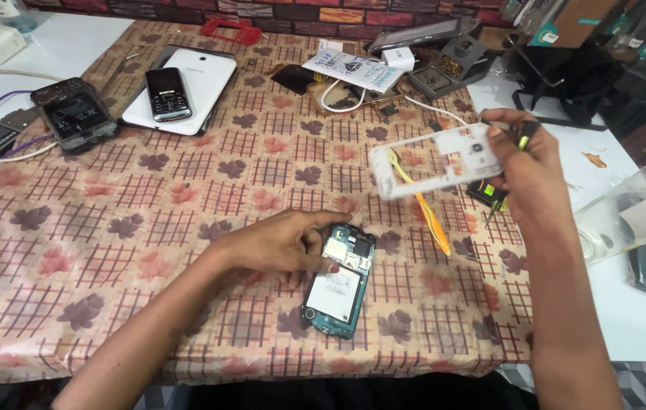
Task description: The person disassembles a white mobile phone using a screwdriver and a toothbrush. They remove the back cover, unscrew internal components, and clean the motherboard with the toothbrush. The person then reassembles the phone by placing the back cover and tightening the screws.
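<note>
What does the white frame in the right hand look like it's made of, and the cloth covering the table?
White frame, held in the right hand: probably moulded plastic, matt, thin with neat cut-outs. Table cover: looks like wipe-clean vinyl or oilcloth, with a slight sheen, a printed leaf-and-check pattern and a limp draped edge, though plain cloth is possible.

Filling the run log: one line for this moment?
left hand: steadies opened phone on table | right hand: holds white phone frame raised, plus screwdriver

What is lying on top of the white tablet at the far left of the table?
A small black keypad phone lies face up on the white tablet, near its left edge. The tablet's surface under the phone is covered, and what is beneath the tablet cannot be seen.
</note>
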